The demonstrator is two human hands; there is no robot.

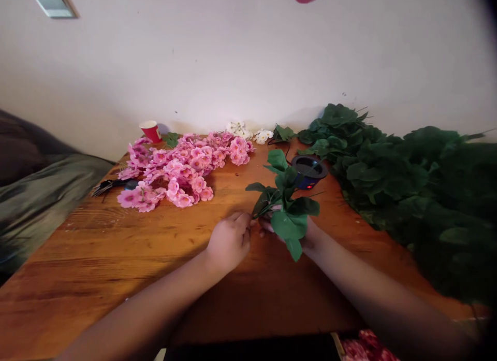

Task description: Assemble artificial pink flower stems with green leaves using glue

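Observation:
My left hand [232, 242] is closed, its fingers pinched on the stem end of a green artificial leaf spray [289, 224]. My right hand [308, 235] lies behind the leaves and grips the same spray near its stems; most of its fingers are covered by foliage. The leaves fan out upward and to the right, above the wooden table. Just behind them stands a round dark-blue pot [309, 170] with a black rim and a lit red light on its front.
Pink artificial flowers [190, 167] cover the back left of the wooden table [147, 257]. A red paper cup [151, 131] and white flowers [263, 136] stand near the wall. A large heap of green leaves [388, 174] fills the right side. Red-pink flowers [367, 346] show below the front edge.

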